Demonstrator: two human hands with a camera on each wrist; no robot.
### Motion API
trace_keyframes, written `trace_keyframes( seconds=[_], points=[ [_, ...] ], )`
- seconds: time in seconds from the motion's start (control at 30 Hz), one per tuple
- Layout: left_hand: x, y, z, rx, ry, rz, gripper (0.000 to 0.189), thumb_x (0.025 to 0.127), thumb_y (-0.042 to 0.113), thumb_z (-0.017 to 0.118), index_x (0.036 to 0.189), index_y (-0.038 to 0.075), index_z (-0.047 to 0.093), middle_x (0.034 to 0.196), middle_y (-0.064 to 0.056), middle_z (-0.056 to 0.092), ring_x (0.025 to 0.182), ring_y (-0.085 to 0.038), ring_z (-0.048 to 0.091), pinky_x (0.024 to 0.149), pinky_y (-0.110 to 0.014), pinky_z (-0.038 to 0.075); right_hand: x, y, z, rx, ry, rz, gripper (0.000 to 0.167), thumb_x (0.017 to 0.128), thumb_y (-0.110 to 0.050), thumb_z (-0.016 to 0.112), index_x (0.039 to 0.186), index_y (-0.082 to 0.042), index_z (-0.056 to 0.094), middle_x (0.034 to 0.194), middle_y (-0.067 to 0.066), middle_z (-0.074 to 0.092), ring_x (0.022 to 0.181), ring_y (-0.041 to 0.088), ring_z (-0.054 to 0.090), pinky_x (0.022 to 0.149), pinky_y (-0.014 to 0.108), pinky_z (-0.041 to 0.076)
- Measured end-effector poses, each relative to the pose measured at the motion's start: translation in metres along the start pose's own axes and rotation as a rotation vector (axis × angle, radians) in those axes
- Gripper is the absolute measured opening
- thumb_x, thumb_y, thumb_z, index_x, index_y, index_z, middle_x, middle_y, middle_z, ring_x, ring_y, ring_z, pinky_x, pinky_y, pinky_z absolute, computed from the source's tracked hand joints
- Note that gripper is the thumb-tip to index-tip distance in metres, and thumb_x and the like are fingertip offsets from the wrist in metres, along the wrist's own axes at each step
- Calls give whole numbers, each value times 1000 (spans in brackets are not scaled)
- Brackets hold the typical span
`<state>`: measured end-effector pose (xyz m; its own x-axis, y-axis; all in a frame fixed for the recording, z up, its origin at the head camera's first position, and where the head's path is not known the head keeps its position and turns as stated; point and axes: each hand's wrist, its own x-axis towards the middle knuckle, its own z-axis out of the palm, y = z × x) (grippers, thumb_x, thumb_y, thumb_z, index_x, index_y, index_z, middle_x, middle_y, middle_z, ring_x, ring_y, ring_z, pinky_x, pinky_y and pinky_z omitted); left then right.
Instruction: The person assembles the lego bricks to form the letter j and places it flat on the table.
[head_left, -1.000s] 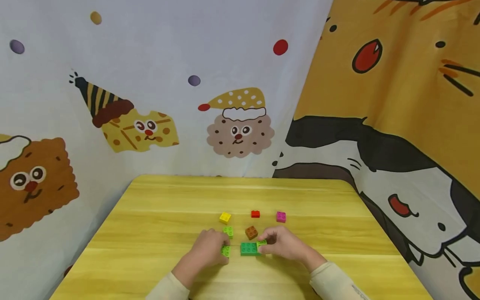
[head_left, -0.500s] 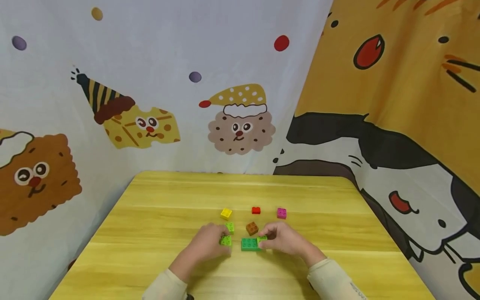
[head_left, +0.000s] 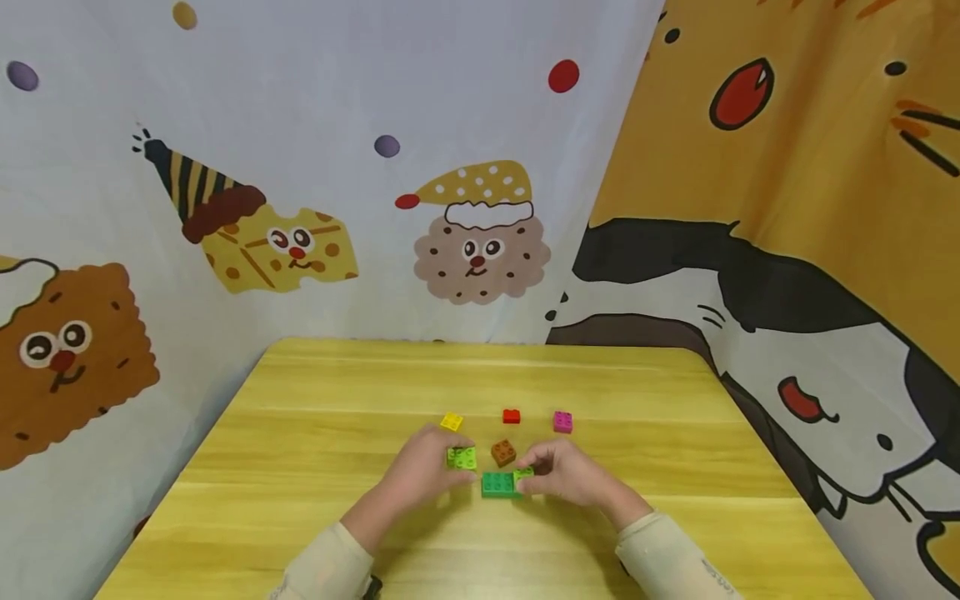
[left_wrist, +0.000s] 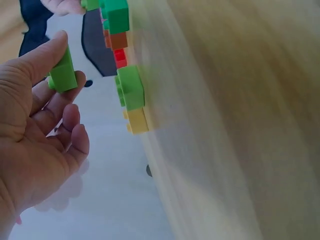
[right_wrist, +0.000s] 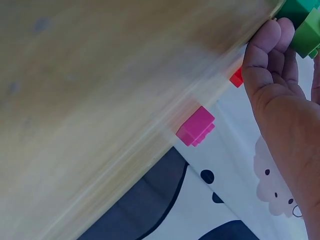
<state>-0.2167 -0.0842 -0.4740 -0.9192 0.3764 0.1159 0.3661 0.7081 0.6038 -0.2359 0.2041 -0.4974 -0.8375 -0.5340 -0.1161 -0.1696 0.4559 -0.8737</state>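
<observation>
My left hand (head_left: 426, 468) pinches a lime-green toy building brick (left_wrist: 63, 74) between thumb and fingers, raised off the table in the left wrist view. A second lime-green brick (left_wrist: 132, 89) stands on the table beyond it, mostly covered in the head view. My right hand (head_left: 562, 473) pinches another lime-green brick (head_left: 523, 475) at the right end of a longer dark green brick (head_left: 498, 485). In the right wrist view that lime brick (right_wrist: 307, 36) sits against the dark green brick (right_wrist: 296, 11); whether its studs are fully joined I cannot tell.
Behind the hands lie a brown brick (head_left: 503, 452), a yellow brick (head_left: 452, 422), a red brick (head_left: 512, 416) and a magenta brick (head_left: 562, 422). The wooden table (head_left: 345, 383) backs onto a curtain (head_left: 315, 100) printed with cartoons.
My left hand has lifted its lime-green brick off the table and carried it slightly right and away from me. The right hand stays in place on its brick.
</observation>
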Motion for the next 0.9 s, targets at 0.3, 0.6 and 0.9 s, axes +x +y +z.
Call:
trace_keyframes(
  seconds=[0.3, 0.6, 0.9],
  points=[
    [5, 3, 7, 83, -14, 59, 43, 84, 30, 92, 121, 12, 79, 115, -1, 80, 109, -23, 67, 98, -47, 57, 0, -2, -2, -19, 1, -4, 20, 92, -17, 84, 110, -10, 80, 98, 5, 76, 77, 8, 60, 64, 23, 54],
    [7, 8, 17, 119, -64, 70, 42, 83, 34, 92, 119, 16, 81, 109, 5, 80, 96, -11, 60, 87, -35, 54, -1, -4, -2, -23, 6, 0, 20, 92, -18, 85, 110, -10, 80, 100, 4, 76, 77, 8, 61, 65, 23, 54],
    [6, 12, 21, 121, -73, 76, 38, 83, 33, 92, 116, 17, 81, 99, 10, 78, 89, -8, 54, 82, -30, 47, -1, -4, -2, -20, 6, 1, 20, 92, -17, 84, 110, -11, 80, 101, 3, 76, 78, 8, 61, 65, 23, 54]
  ],
)
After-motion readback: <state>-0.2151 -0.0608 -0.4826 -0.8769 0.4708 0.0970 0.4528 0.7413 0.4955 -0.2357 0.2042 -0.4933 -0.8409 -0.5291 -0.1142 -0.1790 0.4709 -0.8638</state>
